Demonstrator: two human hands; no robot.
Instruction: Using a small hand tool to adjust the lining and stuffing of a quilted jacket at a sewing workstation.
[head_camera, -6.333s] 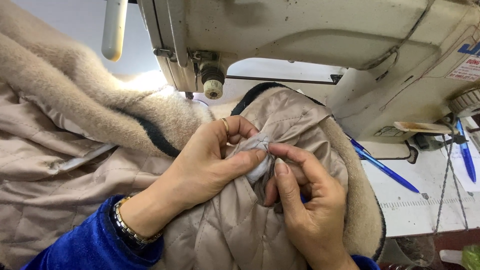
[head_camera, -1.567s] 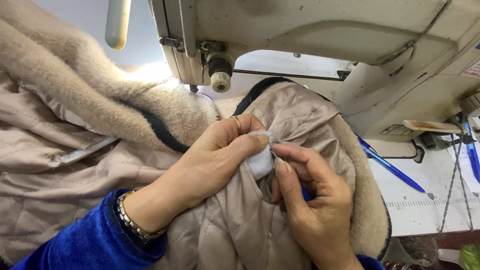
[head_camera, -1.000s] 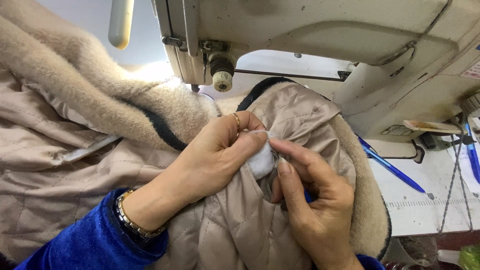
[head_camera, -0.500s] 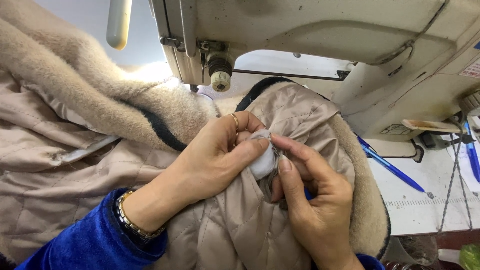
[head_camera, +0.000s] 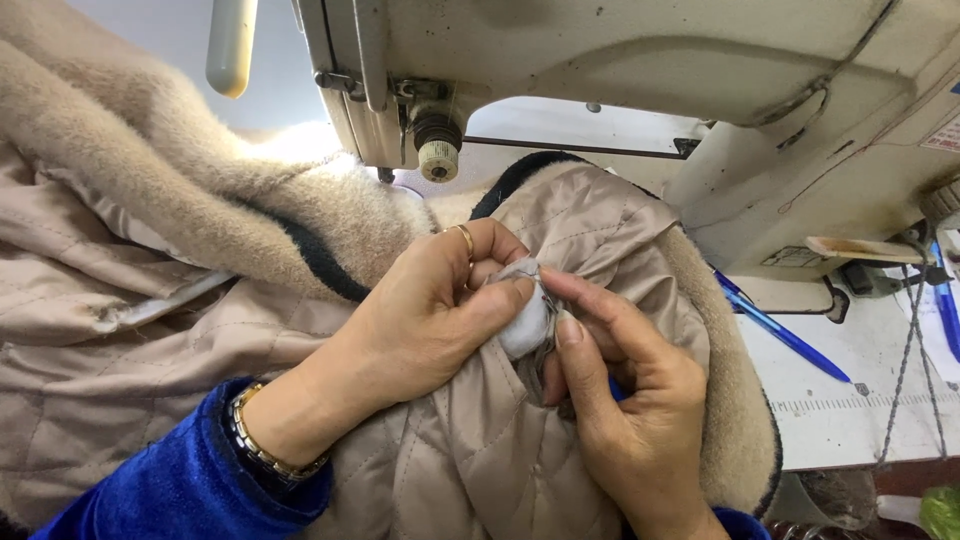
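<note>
The left hand (head_camera: 430, 320) pinches a small tuft of white wadding (head_camera: 525, 322) between thumb and curled fingers, its grip pressed tight around the tuft, a gold ring on one finger. The right hand (head_camera: 625, 420) meets it from the other side: the forefinger and thumb are drawn together at the top of the same tuft, while the other fingers are bent down onto the cloth below. The wadding sticks out of the beige quilted lining of a coat (head_camera: 500, 470), near the middle of the view, where the lining bunches up between both hands. A thick tan fleece outer layer with a dark trim (head_camera: 200, 200) folds over the lining on the left and curves round it on the right. A blue velvet sleeve (head_camera: 170, 490) and a metal bracelet (head_camera: 265, 455) cover the left wrist. Just behind the hands stands a cream-coloured industrial sewing machine (head_camera: 620, 70). To the right, a blue pen (head_camera: 785, 335) lies on the white tabletop (head_camera: 850, 420).
</note>
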